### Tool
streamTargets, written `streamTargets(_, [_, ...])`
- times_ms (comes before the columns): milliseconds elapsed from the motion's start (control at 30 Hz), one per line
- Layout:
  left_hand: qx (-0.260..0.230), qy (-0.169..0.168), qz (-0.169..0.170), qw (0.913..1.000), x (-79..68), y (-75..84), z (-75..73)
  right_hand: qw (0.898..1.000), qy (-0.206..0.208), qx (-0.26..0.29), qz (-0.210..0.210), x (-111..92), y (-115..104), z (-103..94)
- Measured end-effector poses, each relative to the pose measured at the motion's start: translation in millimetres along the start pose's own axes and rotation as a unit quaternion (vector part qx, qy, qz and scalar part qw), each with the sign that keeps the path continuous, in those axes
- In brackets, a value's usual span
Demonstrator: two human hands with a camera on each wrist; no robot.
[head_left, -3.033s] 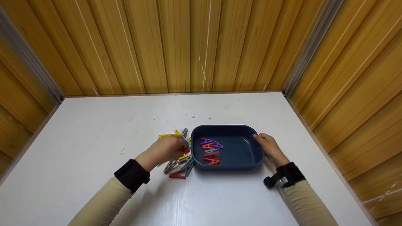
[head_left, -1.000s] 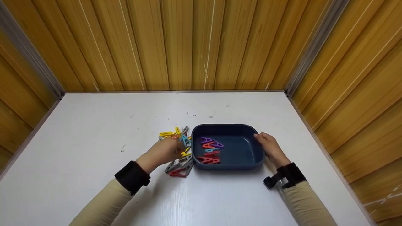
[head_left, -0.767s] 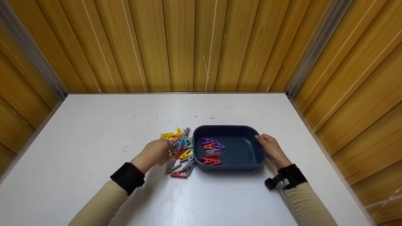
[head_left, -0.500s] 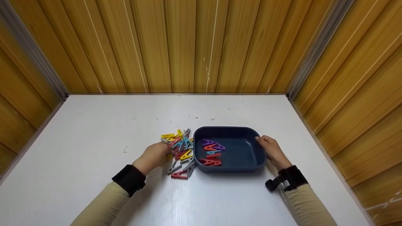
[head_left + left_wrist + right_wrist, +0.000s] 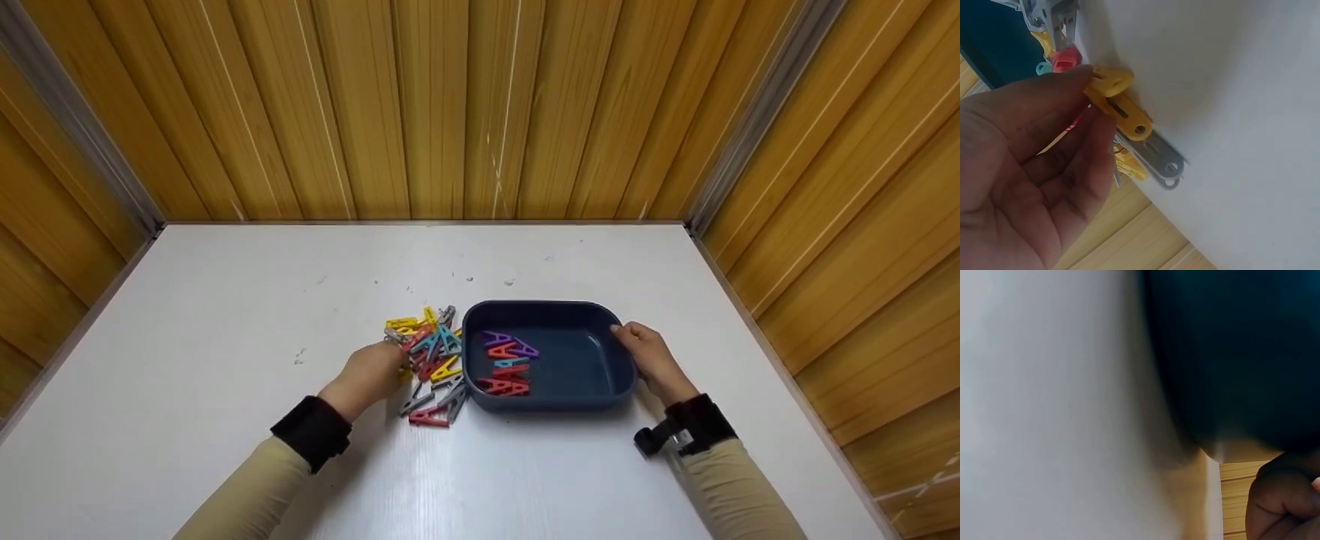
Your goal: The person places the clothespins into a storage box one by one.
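My left hand [image 5: 369, 379] is at the left side of a pile of colourful plastic clothespins [image 5: 442, 367] on the white table. In the left wrist view its thumb and fingertips pinch a yellow clothespin [image 5: 1124, 115], with a grey clothespin [image 5: 1161, 156] just beyond. My right hand [image 5: 651, 358] grips the right rim of a dark blue rectangular bin [image 5: 577, 367]. Inside, along the bin's left part, lie purple clothespins [image 5: 511, 345], an orange one, a light blue one [image 5: 510, 362] and red ones [image 5: 504, 386]. In the right wrist view the bin's wall [image 5: 1230, 371] hides most of that hand.
The pile touches or nearly touches the bin's left wall. Wood-patterned panels [image 5: 435, 112] stand behind the white table [image 5: 225, 315] and on both sides. Small dark marks dot the tabletop behind the bin.
Another red clothespin has appeared at the bin's lower left. My left hand has drawn back leftward from beside the bin to the pile's left edge. My right hand keeps its grip.
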State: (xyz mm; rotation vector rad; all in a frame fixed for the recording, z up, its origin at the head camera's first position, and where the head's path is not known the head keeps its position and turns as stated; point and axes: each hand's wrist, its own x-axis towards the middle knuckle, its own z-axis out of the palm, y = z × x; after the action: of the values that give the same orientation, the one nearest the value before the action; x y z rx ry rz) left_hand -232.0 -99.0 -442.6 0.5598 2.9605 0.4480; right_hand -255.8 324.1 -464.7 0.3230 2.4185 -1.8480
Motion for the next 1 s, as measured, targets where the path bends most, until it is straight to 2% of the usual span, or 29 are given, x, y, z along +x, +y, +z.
streamTargets(233, [0.004,0.022,0.012,0.9997,-1.3,-1.4,3.0,1.0,0.001,-0.004,-0.001,-2.0,0.7,0.9])
streamTargets(500, [-0.008,-0.015,-0.009,0.9998,0.5,-1.2,-1.7,1.0,-0.001,0.002,-0.007,-1.1,0.8,1.8])
streamTargets(600, [-0.027,-0.013,-0.004,0.9996,-0.9,-0.8,-5.5,1.0,0.001,0.001,-0.007,-2.1,0.6,2.4])
streamTargets(667, [-0.039,0.002,0.005,0.9992,-0.9,2.0,-9.9,1.0,0.003,0.001,-0.005,-2.1,0.6,2.3])
streamTargets(733, [-0.054,0.032,0.026,0.9977,0.5,7.7,-15.4,1.0,0.006,0.001,-0.001,-1.5,0.8,1.6])
streamTargets(800, [-0.064,0.078,0.061,0.993,3.9,15.6,-19.7,1.0,0.008,0.005,0.003,-0.2,1.4,0.8])
streamTargets(900, [-0.077,0.139,0.13,0.9787,10.5,29.9,-22.3,1.0,0.01,0.011,0.004,1.3,2.0,0.4])
streamTargets(967, [-0.085,0.154,0.175,0.9689,15.9,40.2,-20.9,1.0,0.01,0.013,0.003,1.4,1.9,0.8])
streamTargets(1000, [-0.091,0.15,0.191,0.9658,18.6,45.2,-19.4,1.0,0.01,0.012,0.002,1.3,1.9,1.1])
